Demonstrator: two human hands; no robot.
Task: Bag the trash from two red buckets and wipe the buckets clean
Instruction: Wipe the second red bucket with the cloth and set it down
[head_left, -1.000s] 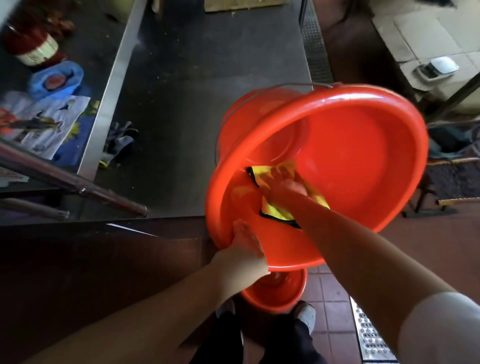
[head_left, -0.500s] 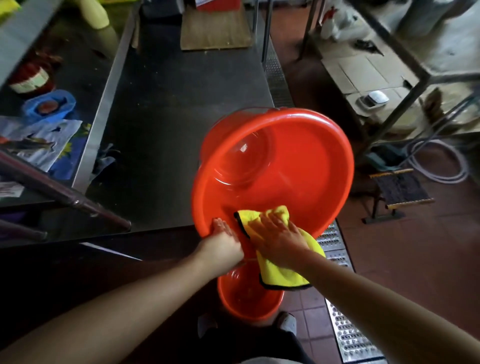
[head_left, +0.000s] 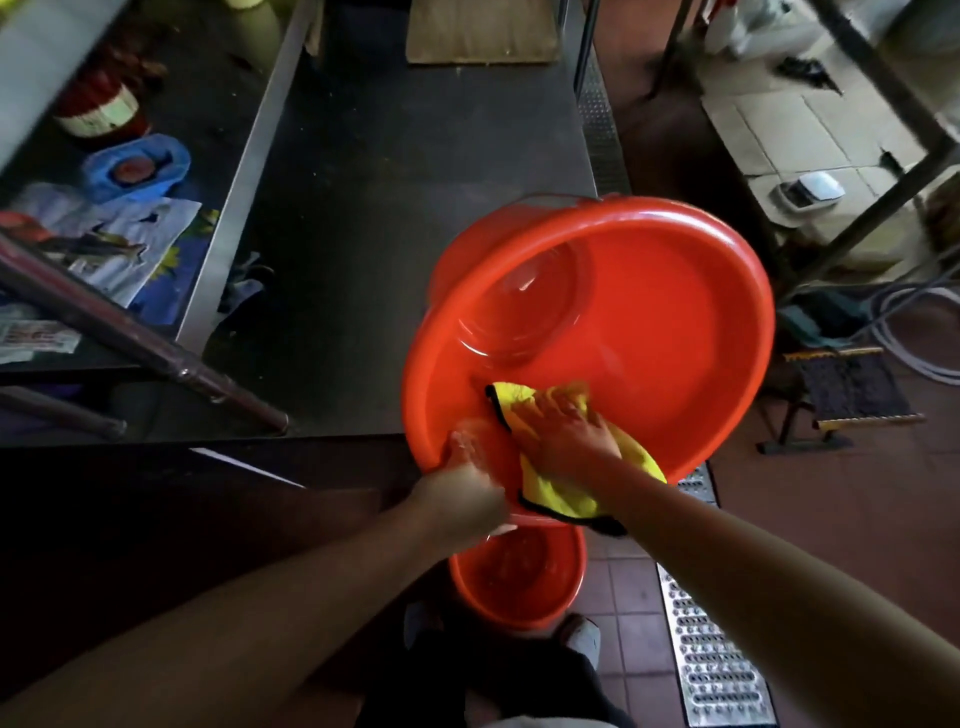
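Head view: we wipe the near inner wall of the big red plastic bucket (head_left: 649, 332), tilted at the edge of the dark steel table (head_left: 415, 208).

Half a second ago the yellow microfibre cloth (head_left: 582, 488) lay lower over the rim — now our right hand (head_left: 566, 431), fingers spread flat, presses it further up the glossy wall, so the wiping of this bucket goes on. Our left hand (head_left: 467, 488) grips the near rim, fingers inside. The plastic looks smooth, round and shiny; the cloth soft, with a black edge. A second, smaller red bucket (head_left: 519, 587) stands on the tiled floor (head_left: 810, 545) below — not wiped yet, we think.
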